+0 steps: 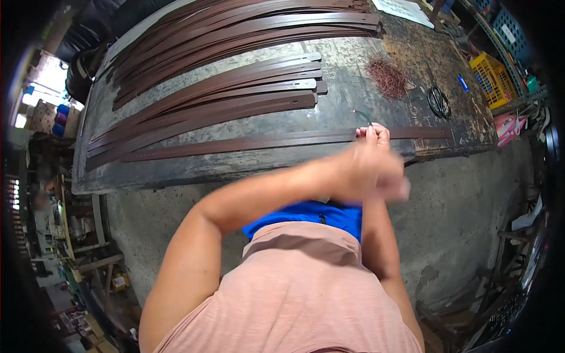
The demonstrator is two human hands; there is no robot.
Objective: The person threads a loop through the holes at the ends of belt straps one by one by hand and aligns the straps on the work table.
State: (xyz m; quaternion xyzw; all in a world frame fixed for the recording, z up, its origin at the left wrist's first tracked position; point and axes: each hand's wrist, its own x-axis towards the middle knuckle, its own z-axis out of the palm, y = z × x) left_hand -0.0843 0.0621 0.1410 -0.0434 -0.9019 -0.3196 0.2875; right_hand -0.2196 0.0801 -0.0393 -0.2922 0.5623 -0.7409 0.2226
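A long dark brown leather belt strap lies along the table's near edge, running left to right. My right hand is over this strap, fingers pinched together. From its fingertips a thin, dark, curved strip sticks up; its exact kind is unclear. My left hand is smeared by motion. It crosses in front of my right forearm, just nearer to me than the strap, and its fingers cannot be made out. Beyond the single strap lies a group of brown leather straps, some with holes at their ends.
A larger stack of brown straps covers the table's far side. A tangle of reddish-brown thread, black-handled scissors and a blue pen lie to the right. Beyond the worn table stands a yellow crate. Papers lie at the far corner.
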